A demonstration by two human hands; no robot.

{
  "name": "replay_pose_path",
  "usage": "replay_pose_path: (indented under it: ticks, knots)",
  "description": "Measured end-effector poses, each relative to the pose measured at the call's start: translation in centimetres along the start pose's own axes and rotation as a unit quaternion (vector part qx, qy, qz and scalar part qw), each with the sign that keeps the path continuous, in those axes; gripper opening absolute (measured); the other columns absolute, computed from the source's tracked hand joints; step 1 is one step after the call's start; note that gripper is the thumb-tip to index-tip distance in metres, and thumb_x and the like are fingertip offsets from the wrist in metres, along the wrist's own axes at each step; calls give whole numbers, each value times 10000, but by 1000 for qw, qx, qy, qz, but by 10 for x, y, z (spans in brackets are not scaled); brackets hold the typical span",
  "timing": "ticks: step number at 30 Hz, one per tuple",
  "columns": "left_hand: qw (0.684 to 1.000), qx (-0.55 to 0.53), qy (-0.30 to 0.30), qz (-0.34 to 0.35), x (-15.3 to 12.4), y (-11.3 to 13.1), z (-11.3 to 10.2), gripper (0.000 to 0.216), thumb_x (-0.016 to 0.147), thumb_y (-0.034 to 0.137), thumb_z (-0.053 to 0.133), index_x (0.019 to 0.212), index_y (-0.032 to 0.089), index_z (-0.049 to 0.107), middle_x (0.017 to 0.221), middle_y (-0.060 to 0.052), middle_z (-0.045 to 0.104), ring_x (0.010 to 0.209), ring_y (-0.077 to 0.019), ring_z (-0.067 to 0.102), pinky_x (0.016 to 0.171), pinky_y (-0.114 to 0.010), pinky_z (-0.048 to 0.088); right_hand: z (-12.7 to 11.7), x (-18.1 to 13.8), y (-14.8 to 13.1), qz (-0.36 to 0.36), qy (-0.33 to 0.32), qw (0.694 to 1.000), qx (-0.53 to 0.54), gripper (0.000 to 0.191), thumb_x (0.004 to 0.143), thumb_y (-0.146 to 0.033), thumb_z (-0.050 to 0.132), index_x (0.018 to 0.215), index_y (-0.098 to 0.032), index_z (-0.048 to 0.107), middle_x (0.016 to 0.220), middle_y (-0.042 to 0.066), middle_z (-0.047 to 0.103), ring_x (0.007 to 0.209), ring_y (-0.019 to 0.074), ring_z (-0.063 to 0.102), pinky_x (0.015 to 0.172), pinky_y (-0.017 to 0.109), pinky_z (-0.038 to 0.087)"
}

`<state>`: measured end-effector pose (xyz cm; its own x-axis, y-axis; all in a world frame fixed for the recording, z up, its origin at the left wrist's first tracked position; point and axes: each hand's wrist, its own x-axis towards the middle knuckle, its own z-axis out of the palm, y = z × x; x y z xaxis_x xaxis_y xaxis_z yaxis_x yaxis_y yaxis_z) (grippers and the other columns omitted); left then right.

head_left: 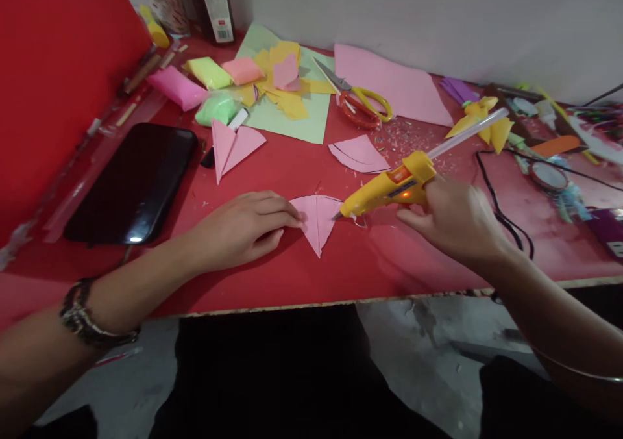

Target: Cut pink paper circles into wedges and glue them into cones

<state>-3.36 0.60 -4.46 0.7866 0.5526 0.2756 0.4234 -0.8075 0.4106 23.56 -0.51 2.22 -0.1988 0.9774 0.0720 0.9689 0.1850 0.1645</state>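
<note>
A fan-shaped pink craft-sheet piece (318,221) with a crease down its middle lies near the table's front edge. My left hand (263,225) holds its left corner against the table, fingers bent and close together. My right hand (445,221) is wrapped around the handle of a yellow hot glue gun (389,189), its orange light lit. The gun's nozzle is at the right edge of the pink piece, and a clear glue stick (470,130) sticks out of its back. Beyond lie a folded pink piece (233,147) and a curved pink offcut (359,154).
A black phone (134,182) lies at left on the red table (272,286). Behind are scissors (357,98), a pink sheet (389,82), a pale green sheet (311,117) and small coloured packets (178,88). A black cord (496,199) and craft supplies lie at right.
</note>
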Motion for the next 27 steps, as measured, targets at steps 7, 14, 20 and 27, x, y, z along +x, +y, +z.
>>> replay_pose_path:
  ticks: [7,14,20,27]
  knots:
    - [1000,-2,-8,-7,0,0,0,295,822,151,376,1008,194,601,1007,-47,633,953,-174,551,864,-342,438,1,-9,-8,-47,-15,999,15,127,650,-239,483,710,-151,552,502,-6,432,433,116,387,431,223,210]
    - [1000,4,5,-1,0,1,0,280,831,148,378,988,177,608,1000,-53,636,943,-173,555,865,-335,437,1,-5,-5,-31,-7,999,12,123,663,-262,490,698,-157,543,523,3,451,442,116,379,439,232,201]
    - [1000,0,3,1,0,0,1,267,841,153,384,991,182,603,1019,-46,637,967,-171,552,871,-331,435,2,1,2,26,-5,1000,3,135,686,-273,522,737,-151,549,534,2,443,454,121,379,451,246,208]
    - [1000,4,7,-2,-1,1,0,270,844,159,376,985,190,604,1011,-41,643,952,-165,562,854,-327,443,7,8,8,30,23,999,10,148,712,-263,494,788,-151,553,557,13,476,452,129,400,448,251,215]
